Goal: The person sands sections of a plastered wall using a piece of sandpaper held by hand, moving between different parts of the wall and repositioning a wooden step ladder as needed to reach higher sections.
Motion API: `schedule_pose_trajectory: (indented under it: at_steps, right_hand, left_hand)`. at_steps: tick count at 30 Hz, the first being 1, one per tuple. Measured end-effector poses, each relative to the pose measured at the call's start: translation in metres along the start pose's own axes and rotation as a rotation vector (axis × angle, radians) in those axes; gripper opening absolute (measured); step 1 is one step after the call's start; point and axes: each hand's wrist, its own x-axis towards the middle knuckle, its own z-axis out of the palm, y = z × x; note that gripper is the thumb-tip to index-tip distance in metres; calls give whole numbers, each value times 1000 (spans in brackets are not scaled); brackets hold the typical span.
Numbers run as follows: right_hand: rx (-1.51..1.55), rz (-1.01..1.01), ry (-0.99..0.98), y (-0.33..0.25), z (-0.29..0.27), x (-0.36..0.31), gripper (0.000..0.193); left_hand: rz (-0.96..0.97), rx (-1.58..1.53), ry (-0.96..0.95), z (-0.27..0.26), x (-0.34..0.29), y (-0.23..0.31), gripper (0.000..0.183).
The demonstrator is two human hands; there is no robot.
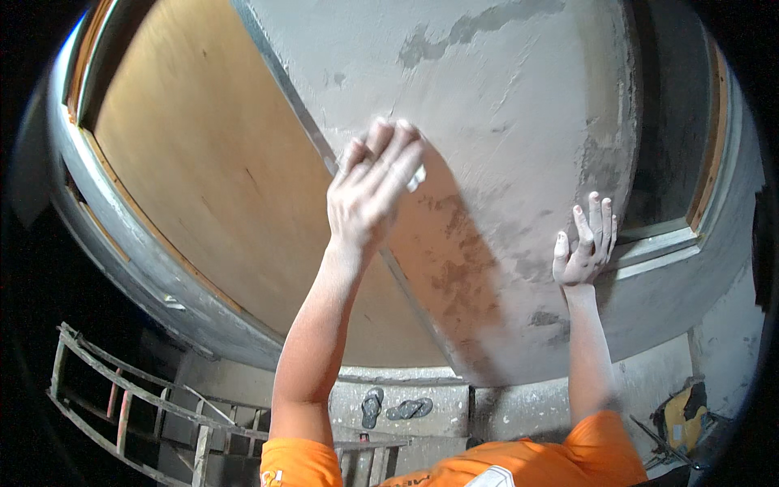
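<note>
As left hand (369,183) grasps whitish scrap (416,178) under its fingers (398,158), right hand (587,247) spread, at plastered wall (519,114)

The wall (503,105) at upper centre looks matt, rough plaster; the board (219,162) at left, smooth wood; the shirt (552,463) below, matt cloth.

Dark flip-flops (398,411) are laid on the speckled grey floor (519,414), where a yellow object (675,422) is also seen.
</note>
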Motion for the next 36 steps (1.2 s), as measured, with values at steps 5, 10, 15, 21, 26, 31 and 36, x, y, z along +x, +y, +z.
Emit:
schedule_pose_trajectory:
  at_steps: [5, 10, 15, 21, 26, 31, 36]
  right_hand:
    - [-4, 97, -165, -13, -6, -16, 51]
    - [31, 265, -357, -32, -37, -15, 61]
    - [429, 689, -452, -81, -92, 14, 48]
    - [1512, 900, -507, -131, -118, 36, 35]
    - [1455, 1134, -247, -143, -113, 20, 21]
    - [1770, 1148, -22, -154, -105, 8, 37]
    - [1778, 1246, 59, -185, -83, 31, 43]
  left_hand:
    - [134, -105, -185, 21, -48, 44, 44]
    - [167, -423, -530, 3, -60, 55, 42]
    - [-203, -925, -597, -37, -24, 70, 22]
    - [-272, -1138, -645, -40, -19, 94, 27]
    - [-247, -1142, -638, -31, -30, 95, 25]
    - [-279, -1212, -659, -36, -41, 90, 23]
    - [-291, -1067, -604, -39, -34, 76, 26]
